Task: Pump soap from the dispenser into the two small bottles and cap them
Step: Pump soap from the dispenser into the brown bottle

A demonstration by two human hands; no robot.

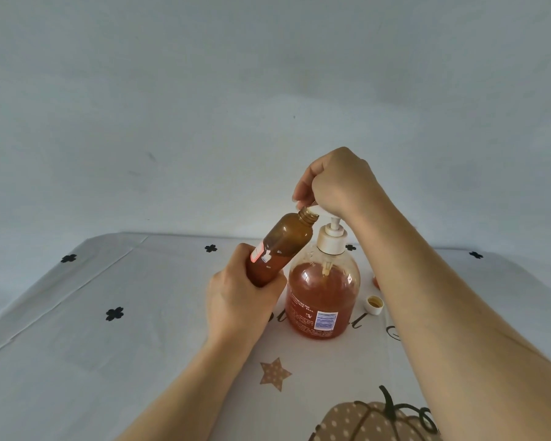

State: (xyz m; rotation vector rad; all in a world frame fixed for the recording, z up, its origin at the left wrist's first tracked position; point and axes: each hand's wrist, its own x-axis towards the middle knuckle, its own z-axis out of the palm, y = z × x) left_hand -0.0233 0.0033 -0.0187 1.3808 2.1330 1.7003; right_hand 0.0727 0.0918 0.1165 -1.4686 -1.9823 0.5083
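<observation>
A clear soap dispenser (pixel 323 300) holding amber soap stands on the table, with a white pump on top. My right hand (pixel 337 183) grips the pump head from above, fingers curled over it. My left hand (pixel 239 297) grips the lower part of a small brown bottle (pixel 283 243), tilted with its open threaded mouth right under the pump's nozzle. The bottle looks partly filled with amber soap. A small white cap (pixel 374 304) lies open side up on the table, just right of the dispenser. A bit of something orange (pixel 376 281) shows behind my right forearm, mostly hidden.
The table (pixel 109 361) is covered with a white cloth printed with black flowers, a brown star and a spotted pumpkin. A plain pale wall stands right behind the table's far edge.
</observation>
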